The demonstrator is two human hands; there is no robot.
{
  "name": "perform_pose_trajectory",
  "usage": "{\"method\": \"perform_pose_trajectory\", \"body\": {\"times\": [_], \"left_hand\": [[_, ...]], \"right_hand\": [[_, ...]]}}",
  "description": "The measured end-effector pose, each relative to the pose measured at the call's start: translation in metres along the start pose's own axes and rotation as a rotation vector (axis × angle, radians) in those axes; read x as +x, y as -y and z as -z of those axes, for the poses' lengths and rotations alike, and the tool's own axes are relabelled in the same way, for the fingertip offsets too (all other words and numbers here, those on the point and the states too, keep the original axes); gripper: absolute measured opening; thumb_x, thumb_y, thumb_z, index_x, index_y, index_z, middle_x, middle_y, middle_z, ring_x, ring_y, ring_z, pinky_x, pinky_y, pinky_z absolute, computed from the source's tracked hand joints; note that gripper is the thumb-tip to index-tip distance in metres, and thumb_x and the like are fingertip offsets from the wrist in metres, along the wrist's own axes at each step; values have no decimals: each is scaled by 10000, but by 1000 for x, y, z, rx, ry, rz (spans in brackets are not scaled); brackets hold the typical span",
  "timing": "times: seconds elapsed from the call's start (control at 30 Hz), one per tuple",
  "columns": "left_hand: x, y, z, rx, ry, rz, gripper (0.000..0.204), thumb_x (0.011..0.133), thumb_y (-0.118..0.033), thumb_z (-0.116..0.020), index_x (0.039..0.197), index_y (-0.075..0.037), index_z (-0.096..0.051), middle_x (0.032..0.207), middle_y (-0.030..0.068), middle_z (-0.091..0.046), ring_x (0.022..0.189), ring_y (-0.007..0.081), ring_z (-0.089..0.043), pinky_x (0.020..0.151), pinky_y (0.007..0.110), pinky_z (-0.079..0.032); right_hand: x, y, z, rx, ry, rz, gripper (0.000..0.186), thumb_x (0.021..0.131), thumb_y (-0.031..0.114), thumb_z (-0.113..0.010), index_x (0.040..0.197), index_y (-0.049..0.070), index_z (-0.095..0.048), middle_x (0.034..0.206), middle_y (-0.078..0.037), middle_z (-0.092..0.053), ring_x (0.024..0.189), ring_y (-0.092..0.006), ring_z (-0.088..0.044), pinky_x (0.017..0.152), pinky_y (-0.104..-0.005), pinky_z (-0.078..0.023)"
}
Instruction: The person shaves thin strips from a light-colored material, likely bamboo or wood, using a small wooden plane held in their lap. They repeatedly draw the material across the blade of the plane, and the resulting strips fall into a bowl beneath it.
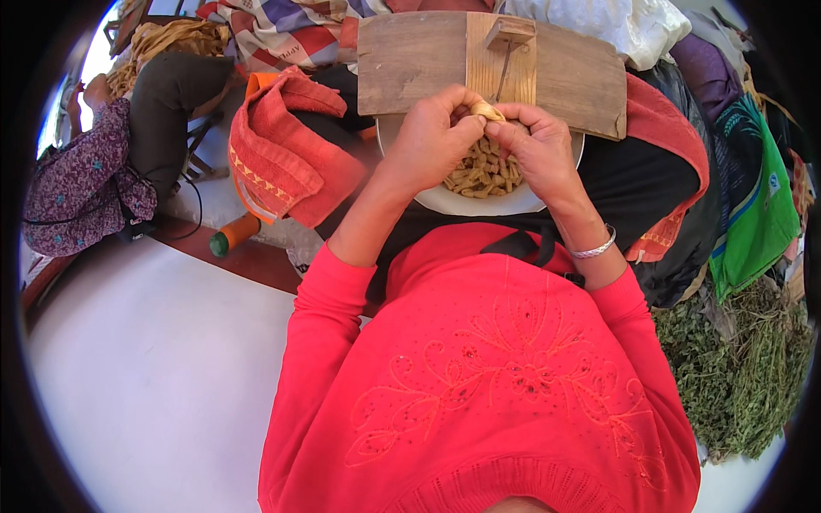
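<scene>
Here at upper centre of the frame, the left hand (434, 137) and right hand (540, 150) meet, both pinched closed on a yellowish twist (487, 111), right above the white bowl (479, 203) of short brown pieces (486, 173)! A wooden board (410, 73) lies just beyond.

it looks like an informal handwork spot, home or small workshop, unclear which: a wooden board (483, 68) and white bowl (479, 203) at a person's lap (629, 167), leafy bundles (740, 368), a green bag (761, 222) and another person (90, 179) nearby.
</scene>
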State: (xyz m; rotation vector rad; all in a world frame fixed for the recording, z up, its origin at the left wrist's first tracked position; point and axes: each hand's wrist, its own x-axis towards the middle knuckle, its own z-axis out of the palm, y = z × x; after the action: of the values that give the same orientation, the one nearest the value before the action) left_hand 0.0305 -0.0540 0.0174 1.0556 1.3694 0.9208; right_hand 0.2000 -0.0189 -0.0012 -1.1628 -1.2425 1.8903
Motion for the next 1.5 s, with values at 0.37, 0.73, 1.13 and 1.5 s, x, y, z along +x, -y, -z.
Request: {"method": "perform_pose_trajectory", "body": {"times": [0.37,0.73,1.13,1.5], "left_hand": [[3,-3,-9,141,-158,-147,165,861,-28,-595,1016,0,-544,781,26,-560,698,86,-512,637,233,-434],[-12,1,-11,-110,13,-204,105,885,-94,-633,885,-5,-577,744,-23,-540,673,53,-474,602,222,-410],[-35,-14,-1,-969,247,214,132,894,-124,-602,799,-69,-529,615,-57,-401,494,32,-301,459,203,-219],[-31,-41,17,854,-87,-719,382,813,-253,-683,1118,-46,-581,969,119,-617,897,304,-560,735,360,-450]], "right_hand": [[-2,4,2,659,239,-159,184,937,132,-573,1066,17,-636,984,9,-602,836,-77,-547,702,-241,-492],[-3,0,23,542,158,-121,114,907,57,-605,1004,7,-637,852,-67,-653,693,-126,-603,624,-242,-509],[2,31,56,241,369,-52,119,827,8,-675,940,9,-638,761,-30,-618,644,-93,-574,591,-223,-486],[-20,38,28,-98,277,50,176,832,-12,-650,1008,-9,-643,907,6,-630,789,-57,-581,698,-197,-477]]}}
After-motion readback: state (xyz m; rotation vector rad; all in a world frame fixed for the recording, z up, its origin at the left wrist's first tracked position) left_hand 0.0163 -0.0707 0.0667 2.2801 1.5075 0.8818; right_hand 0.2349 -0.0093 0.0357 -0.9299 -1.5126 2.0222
